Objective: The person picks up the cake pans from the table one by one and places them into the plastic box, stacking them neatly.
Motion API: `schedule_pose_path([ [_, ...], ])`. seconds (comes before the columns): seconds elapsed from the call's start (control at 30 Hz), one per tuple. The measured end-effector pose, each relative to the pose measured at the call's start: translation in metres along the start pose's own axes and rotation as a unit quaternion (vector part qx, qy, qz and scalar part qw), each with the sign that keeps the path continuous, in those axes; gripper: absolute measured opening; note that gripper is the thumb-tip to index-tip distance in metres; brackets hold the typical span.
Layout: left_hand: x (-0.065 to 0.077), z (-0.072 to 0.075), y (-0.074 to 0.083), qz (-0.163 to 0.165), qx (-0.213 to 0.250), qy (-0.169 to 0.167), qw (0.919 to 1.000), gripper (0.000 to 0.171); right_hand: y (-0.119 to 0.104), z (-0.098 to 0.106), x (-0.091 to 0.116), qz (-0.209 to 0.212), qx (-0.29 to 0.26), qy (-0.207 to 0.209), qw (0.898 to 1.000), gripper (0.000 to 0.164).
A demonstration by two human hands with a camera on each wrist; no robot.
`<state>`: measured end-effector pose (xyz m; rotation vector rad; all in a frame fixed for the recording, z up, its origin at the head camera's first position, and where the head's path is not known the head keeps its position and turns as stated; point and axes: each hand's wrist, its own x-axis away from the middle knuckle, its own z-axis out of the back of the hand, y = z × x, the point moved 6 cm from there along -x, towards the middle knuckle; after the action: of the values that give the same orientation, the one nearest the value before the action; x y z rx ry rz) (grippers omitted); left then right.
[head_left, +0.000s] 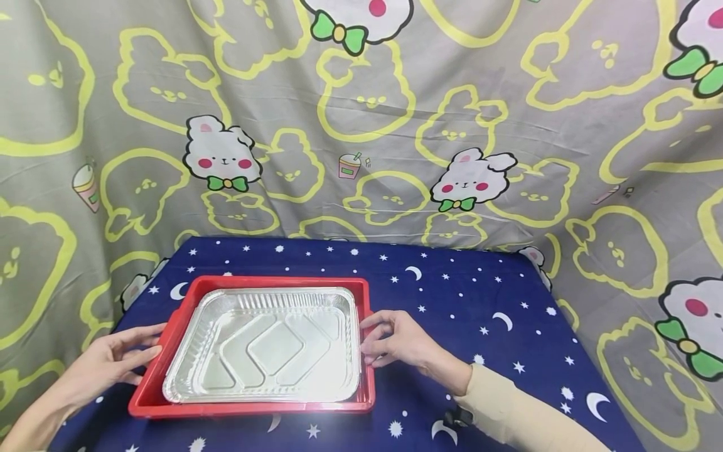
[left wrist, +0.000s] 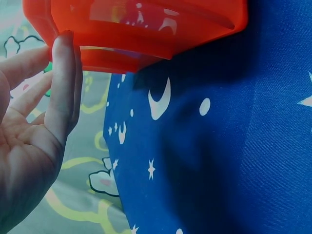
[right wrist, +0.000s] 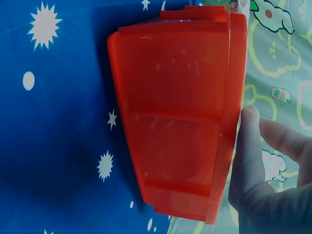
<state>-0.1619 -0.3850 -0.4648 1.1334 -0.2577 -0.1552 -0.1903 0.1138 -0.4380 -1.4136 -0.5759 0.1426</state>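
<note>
A silver foil pan with a ridged diamond pattern on its bottom lies inside a red plastic tray on the blue cloth. My left hand holds the tray's left rim, thumb and fingertips against the red edge. At the opposite side, the fingers of my right hand are bent at the right rim. The left wrist view shows fingertips on the rim of the red tray. Seen from the right wrist, the thumb touches the rim of the tray, whose outer wall is in full view.
A dark blue cloth with white moons and stars covers the table. Grey curtain fabric with yellow rabbit outlines hangs behind the table and along both sides. A small dark object shows under the right sleeve.
</note>
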Motion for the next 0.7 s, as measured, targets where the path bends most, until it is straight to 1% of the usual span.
schedule_pose_path([
  [0.1, 0.0, 0.0, 0.002, 0.007, -0.018, 0.005, 0.9998, 0.04, 0.0, 0.006, 0.002, 0.003, 0.002, 0.0, 1.0, 0.05],
  [0.13, 0.0, 0.0, 0.004, 0.012, -0.026, 0.006, 0.9996, 0.04, 0.0, 0.009, 0.003, 0.004, 0.004, 0.001, 1.0, 0.05],
  [0.23, 0.0, -0.001, 0.008, 0.029, -0.055, 0.017, 0.9979, 0.053, -0.002, 0.019, 0.005, 0.005, 0.015, 0.007, 1.0, 0.048],
  [0.3, 0.0, -0.002, 0.012, 0.034, -0.079, 0.025, 0.996, 0.058, -0.003, 0.027, 0.007, 0.007, 0.023, 0.011, 1.0, 0.048],
  [0.37, 0.0, -0.002, 0.017, 0.032, -0.105, 0.034, 0.9933, 0.058, -0.004, 0.035, 0.01, 0.009, 0.031, 0.019, 0.999, 0.046],
  [0.43, 0.0, -0.003, 0.023, 0.022, -0.133, 0.044, 0.9899, 0.056, -0.006, 0.044, 0.013, 0.014, 0.038, 0.025, 0.999, 0.046],
  [0.5, -0.001, -0.002, 0.03, 0.011, -0.17, 0.064, 0.9833, 0.054, -0.01, 0.051, 0.017, 0.025, 0.05, 0.03, 0.998, 0.045],
  [0.6, -0.004, 0.001, 0.043, -0.009, -0.242, 0.101, 0.965, 0.05, -0.017, 0.061, 0.022, 0.046, 0.075, 0.031, 0.996, 0.046],
  [0.67, -0.006, 0.001, 0.054, -0.019, -0.279, 0.122, 0.9525, 0.047, -0.022, 0.067, 0.024, 0.064, 0.095, 0.035, 0.993, 0.045],
  [0.7, -0.008, 0.001, 0.06, -0.026, -0.29, 0.129, 0.9478, 0.046, -0.024, 0.071, 0.026, 0.072, 0.109, 0.039, 0.991, 0.044],
])
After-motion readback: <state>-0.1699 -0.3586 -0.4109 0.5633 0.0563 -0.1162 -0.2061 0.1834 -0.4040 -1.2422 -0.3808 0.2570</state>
